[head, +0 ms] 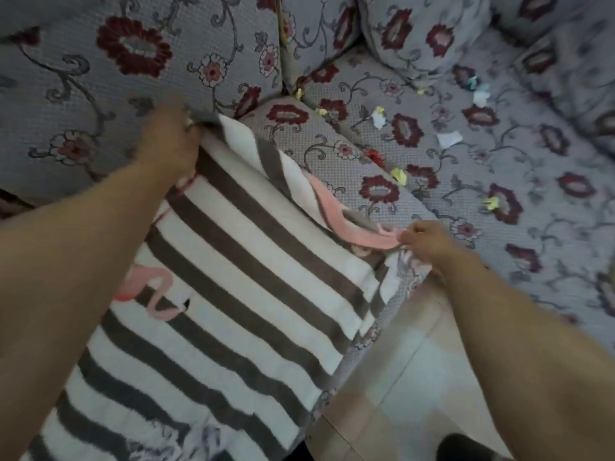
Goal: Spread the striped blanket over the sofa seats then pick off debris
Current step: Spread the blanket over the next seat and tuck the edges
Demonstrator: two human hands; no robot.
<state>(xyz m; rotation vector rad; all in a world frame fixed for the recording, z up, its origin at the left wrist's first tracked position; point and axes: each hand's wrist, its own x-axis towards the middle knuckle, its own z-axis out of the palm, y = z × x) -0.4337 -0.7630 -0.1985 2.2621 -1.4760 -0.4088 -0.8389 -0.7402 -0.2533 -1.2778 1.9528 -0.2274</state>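
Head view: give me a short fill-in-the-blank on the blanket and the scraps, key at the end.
1. The striped blanket carries brown and white stripes with ____ trim along its edge.
2. Both the left hand and the right hand grip the blanket's ____.
3. The paper scraps lie on the seat to the ____ of the blanket.

Missing words: pink; edge; right

A single head-worn view looks steeply down, close over the sofa (pixel 382 168) seats and floor (pixel 409 387).
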